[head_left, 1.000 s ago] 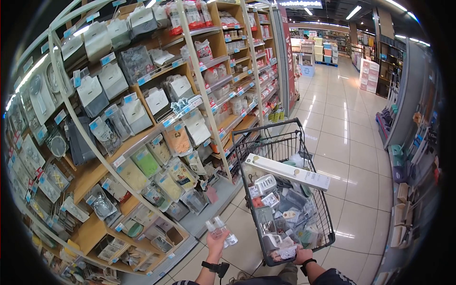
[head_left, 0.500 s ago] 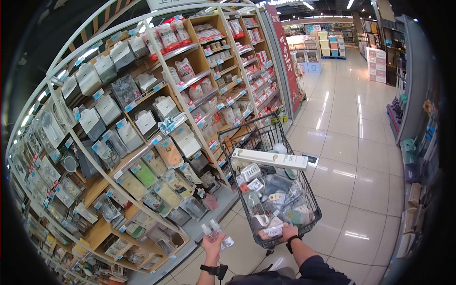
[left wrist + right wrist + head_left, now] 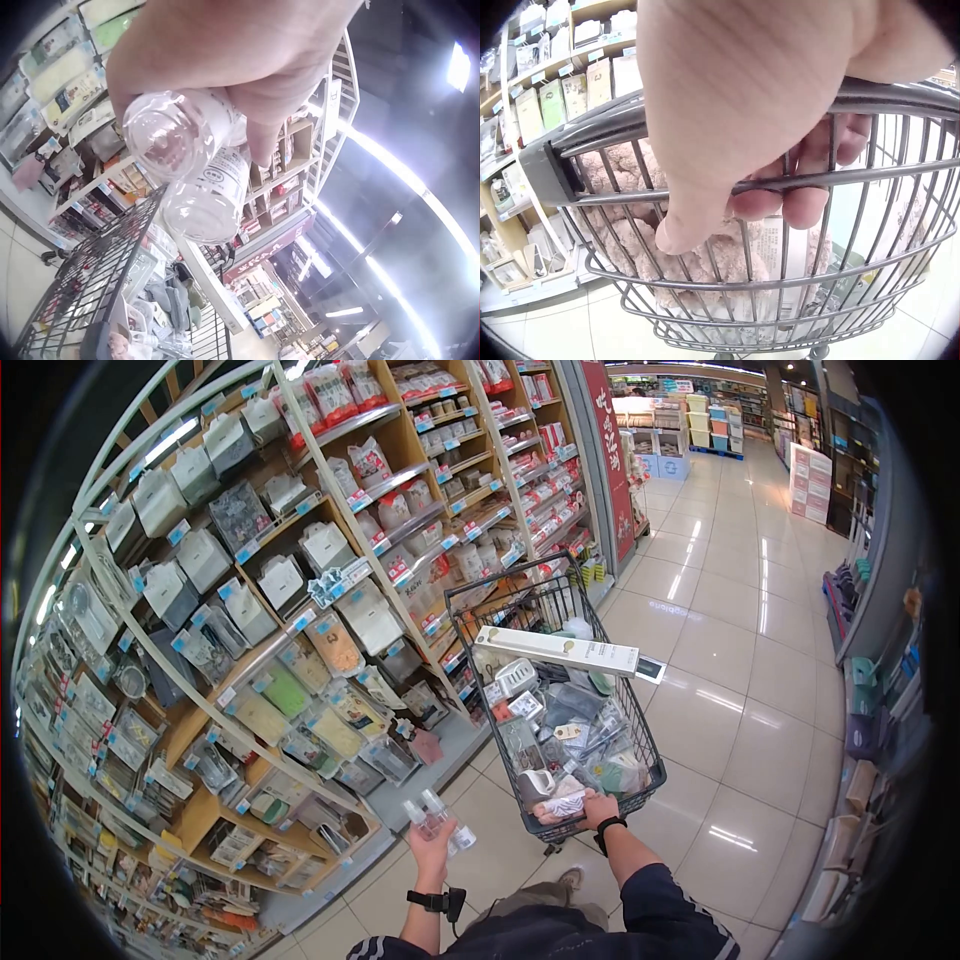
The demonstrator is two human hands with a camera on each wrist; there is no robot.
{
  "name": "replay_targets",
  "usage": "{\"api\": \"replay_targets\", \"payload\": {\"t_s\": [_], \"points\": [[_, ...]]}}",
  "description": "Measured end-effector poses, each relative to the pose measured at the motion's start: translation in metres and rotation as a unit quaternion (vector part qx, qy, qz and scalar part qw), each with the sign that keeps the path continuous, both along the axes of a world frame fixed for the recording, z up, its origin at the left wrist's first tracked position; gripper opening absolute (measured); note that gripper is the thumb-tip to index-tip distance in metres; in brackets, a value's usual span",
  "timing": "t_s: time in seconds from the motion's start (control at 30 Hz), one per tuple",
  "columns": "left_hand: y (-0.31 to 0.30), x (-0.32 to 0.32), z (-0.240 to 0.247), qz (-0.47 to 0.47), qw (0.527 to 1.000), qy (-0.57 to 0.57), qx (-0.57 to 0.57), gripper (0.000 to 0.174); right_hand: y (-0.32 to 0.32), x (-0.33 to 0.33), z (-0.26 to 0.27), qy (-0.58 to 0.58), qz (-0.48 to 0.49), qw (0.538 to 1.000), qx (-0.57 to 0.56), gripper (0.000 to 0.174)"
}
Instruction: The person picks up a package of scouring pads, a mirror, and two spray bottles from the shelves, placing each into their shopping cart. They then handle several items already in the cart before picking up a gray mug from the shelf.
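Clear plastic bottles with white labels point(image 3: 433, 819) are gripped in my left hand point(image 3: 430, 852), left of the cart; in the left wrist view two bottle bottoms point(image 3: 206, 214) stick out below the hand point(image 3: 217, 52). My right hand point(image 3: 602, 810) holds the near rim of a dark wire cart point(image 3: 640, 745). The right wrist view has the fingers point(image 3: 804, 207) of that hand point(image 3: 742, 90) curled over the rim and through the wires. Behind the wires lies a pink fluffy item point(image 3: 705, 262). Packaged goods fill the cart, with a long white box point(image 3: 556, 647) across its top.
Tall shelves of hanging packaged goods point(image 3: 340, 730) line the left side. A tiled aisle point(image 3: 715, 710) runs ahead to stacked plastic bins point(image 3: 710, 425) and a pink-and-white box stack point(image 3: 808, 482). More shelving point(image 3: 860, 760) stands along the right edge.
In the head view the cart has shifted up and slightly left, and the left hand with the bottles appears further left. Both hands keep their grips.
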State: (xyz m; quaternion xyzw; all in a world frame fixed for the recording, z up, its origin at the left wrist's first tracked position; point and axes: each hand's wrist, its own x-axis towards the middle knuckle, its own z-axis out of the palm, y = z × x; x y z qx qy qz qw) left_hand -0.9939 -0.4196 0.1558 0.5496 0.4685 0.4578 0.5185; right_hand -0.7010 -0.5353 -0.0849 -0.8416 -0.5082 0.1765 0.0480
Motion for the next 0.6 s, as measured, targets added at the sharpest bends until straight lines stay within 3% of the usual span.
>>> {"api": "replay_targets", "payload": {"t_s": [0.03, 0.07, 0.27, 0.3, 0.4, 0.47, 0.5, 0.53, 0.6], "points": [[0.003, 0.009, -0.004, -0.001, 1.0, -0.008, -0.008, 0.04, -0.002, 0.006, -0.001, 0.008, 0.008, 1.0, 0.0, 0.062], [0.01, 0.02, 0.019, 0.002, 0.999, -0.015, -0.03, 0.04, -0.004, 0.011, 0.029, 0.003, 0.017, 1.0, -0.015, 0.062], [0.03, 0.082, -0.039, -0.028, 0.996, -0.07, -0.042, 0.043, -0.005, 0.042, -0.013, -0.024, 0.05, 0.998, 0.003, 0.062], [0.04, 0.096, -0.012, -0.025, 0.995, -0.076, -0.059, 0.041, -0.006, 0.05, 0.024, -0.02, 0.055, 0.998, -0.005, 0.062], [0.044, 0.126, -0.042, -0.023, 0.992, -0.11, -0.056, 0.038, -0.012, 0.068, -0.002, -0.012, 0.051, 0.998, -0.017, 0.069], [0.044, 0.145, -0.033, -0.017, 0.99, -0.128, -0.053, 0.039, -0.009, 0.093, -0.009, 0.011, 0.079, 0.995, -0.064, 0.082], [0.042, 0.15, -0.03, -0.009, 0.99, -0.13, -0.054, 0.039, -0.013, 0.103, -0.01, 0.015, 0.073, 0.995, -0.071, 0.085], [0.048, 0.154, -0.01, -0.003, 0.989, -0.135, -0.063, 0.041, -0.018, 0.114, 0.023, 0.02, 0.065, 0.994, -0.09, 0.087], [0.048, 0.157, -0.027, -0.001, 0.99, -0.135, -0.048, 0.046, -0.02, 0.136, 0.018, 0.006, 0.072, 0.993, -0.091, 0.096]]}}
